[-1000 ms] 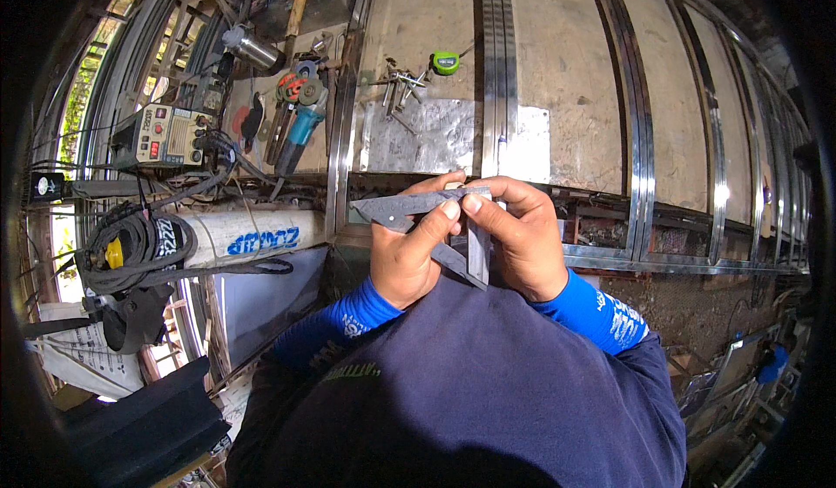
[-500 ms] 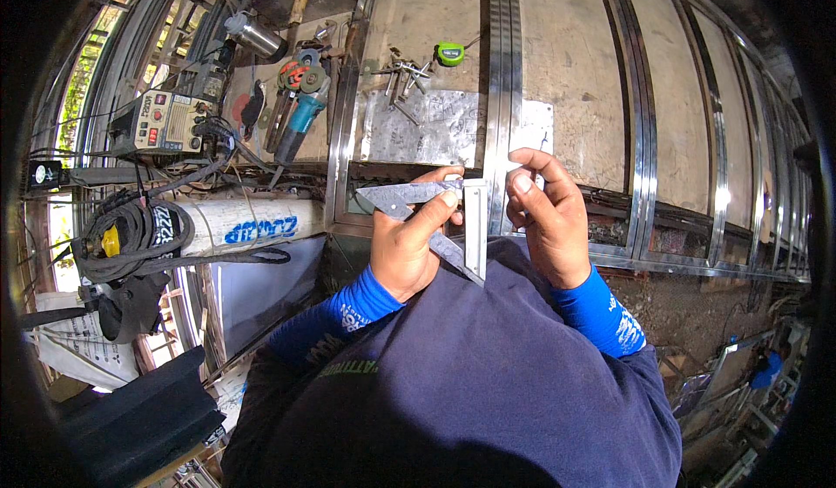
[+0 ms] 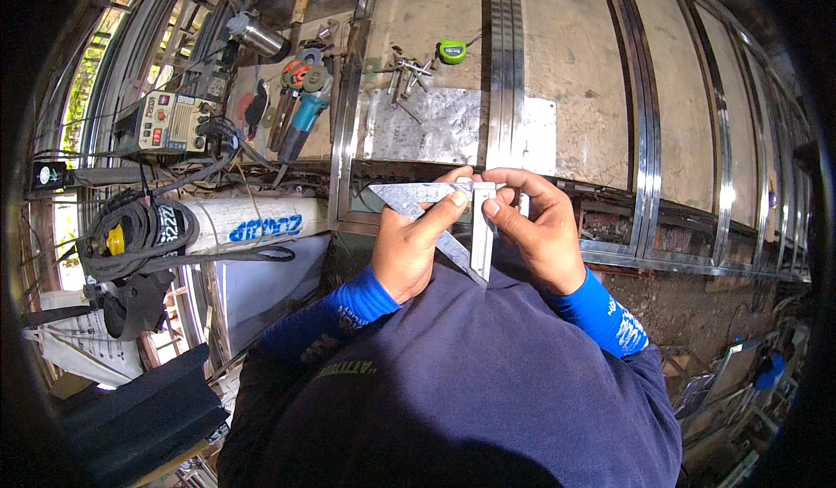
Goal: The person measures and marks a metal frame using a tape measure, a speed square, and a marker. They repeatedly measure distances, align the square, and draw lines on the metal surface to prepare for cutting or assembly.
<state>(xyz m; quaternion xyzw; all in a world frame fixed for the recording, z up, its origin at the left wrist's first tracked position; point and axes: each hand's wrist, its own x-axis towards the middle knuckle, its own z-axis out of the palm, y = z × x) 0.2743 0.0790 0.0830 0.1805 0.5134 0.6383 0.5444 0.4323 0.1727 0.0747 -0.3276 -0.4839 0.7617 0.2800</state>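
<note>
A triangular metal square (image 3: 407,197), its grey arms joined to a pale silver bar, is held in front of my chest. My left hand (image 3: 409,249) is closed on it, thumb on the upper arm and fingers behind. At the top of the silver bar, the thumb and forefinger of my right hand (image 3: 544,231) pinch its right edge. The other right fingers are curled behind and partly hidden. The bar's lower end points down toward my dark shirt.
Beyond my hands, a steel-tube frame (image 3: 638,140) spans the worktop. A green tape measure (image 3: 452,51), loose metal pieces (image 3: 407,77) and a sheet-metal plate (image 3: 424,129) lie there. Leftward are an angle grinder (image 3: 305,114), a welding machine (image 3: 170,124) and a white gas cylinder (image 3: 261,224).
My right hand has moved left, from beside the square to a pinch at its silver bar. The left hand keeps its hold, with the square shifted slightly right.
</note>
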